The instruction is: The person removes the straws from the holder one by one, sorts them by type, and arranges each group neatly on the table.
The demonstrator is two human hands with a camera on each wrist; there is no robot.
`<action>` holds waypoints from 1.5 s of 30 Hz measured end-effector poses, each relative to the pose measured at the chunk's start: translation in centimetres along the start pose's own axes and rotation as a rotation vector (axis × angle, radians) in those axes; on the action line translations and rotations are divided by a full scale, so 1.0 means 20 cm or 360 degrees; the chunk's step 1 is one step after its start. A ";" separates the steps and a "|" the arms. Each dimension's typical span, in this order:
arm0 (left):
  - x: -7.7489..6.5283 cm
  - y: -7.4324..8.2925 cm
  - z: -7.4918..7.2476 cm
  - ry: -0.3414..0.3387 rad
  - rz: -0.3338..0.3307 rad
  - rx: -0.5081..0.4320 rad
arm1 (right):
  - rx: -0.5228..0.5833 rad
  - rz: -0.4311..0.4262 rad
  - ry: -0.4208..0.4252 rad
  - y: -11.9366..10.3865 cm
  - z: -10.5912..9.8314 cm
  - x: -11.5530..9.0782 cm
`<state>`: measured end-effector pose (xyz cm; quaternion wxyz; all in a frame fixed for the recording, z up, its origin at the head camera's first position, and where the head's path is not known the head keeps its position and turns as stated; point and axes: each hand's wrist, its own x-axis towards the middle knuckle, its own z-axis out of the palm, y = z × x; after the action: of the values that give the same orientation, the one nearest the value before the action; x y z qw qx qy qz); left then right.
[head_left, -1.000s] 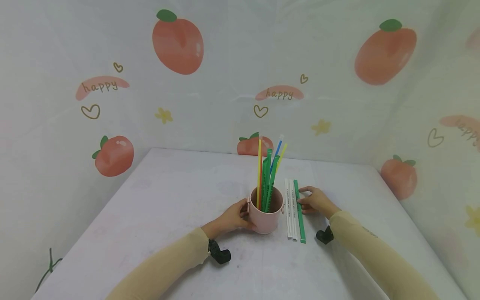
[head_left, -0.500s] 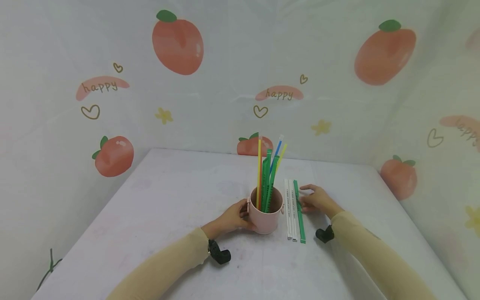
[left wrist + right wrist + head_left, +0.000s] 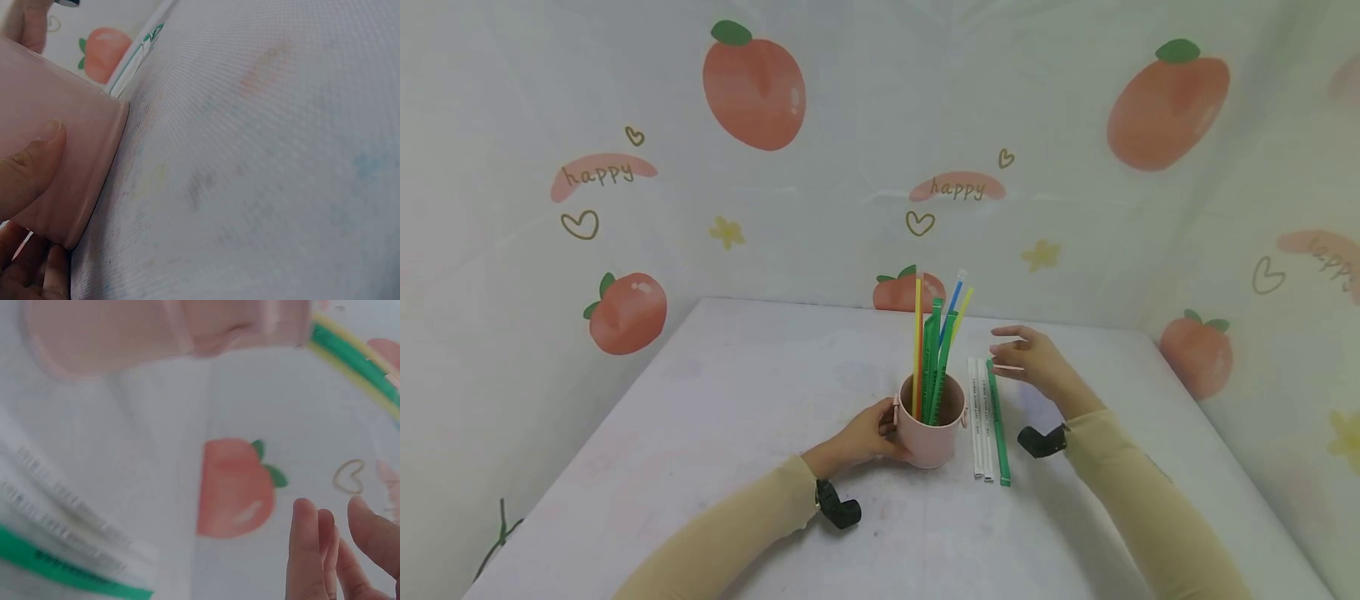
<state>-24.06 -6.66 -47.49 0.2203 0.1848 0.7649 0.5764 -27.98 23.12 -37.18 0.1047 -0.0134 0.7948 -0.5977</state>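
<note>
A pink bucket [image 3: 927, 446] with small side handles stands upright on the table. My left hand [image 3: 859, 435] holds its left side, and in the left wrist view the thumb [image 3: 37, 165] lies along its wall. Green paper-wrapped straws [image 3: 930, 367] lean inside it, along with a yellow straw [image 3: 917, 333], a blue straw [image 3: 953, 302] and others. To the bucket's right lie two white wrapped straws [image 3: 982, 425] and a green wrapped straw [image 3: 1000, 429], side by side. Over their far ends hovers my right hand [image 3: 1033, 360], fingers extended and holding nothing.
A white cloth covers the table [image 3: 775, 375]. Behind it hangs a white curtain [image 3: 835, 217] printed with fruit and hearts. Each wrist wears a black camera; the right one [image 3: 1041, 442] hangs below the sleeve.
My right hand has lifted off the green wrapped straw and moved up and away, its fingers spreading. The left hand and bucket have stayed put.
</note>
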 end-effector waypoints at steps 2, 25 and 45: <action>0.00 0.00 0.00 -0.0004 0.0006 -0.0002 | 0.0086 -0.0098 -0.0039 -0.04 0.01 -0.02; 0.01 -0.01 0.00 -0.0013 0.0036 0.0001 | 0.0091 -0.0352 -0.0047 -0.04 0.28 -0.10; 0.00 0.00 0.00 -0.0012 0.0048 -0.0015 | -0.0135 -0.0367 0.0008 0.00 0.38 -0.09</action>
<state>-24.12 -6.68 -47.56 0.2155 0.1974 0.7585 0.5825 -24.77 16.21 -38.90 0.0326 -0.1078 0.8127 -0.5717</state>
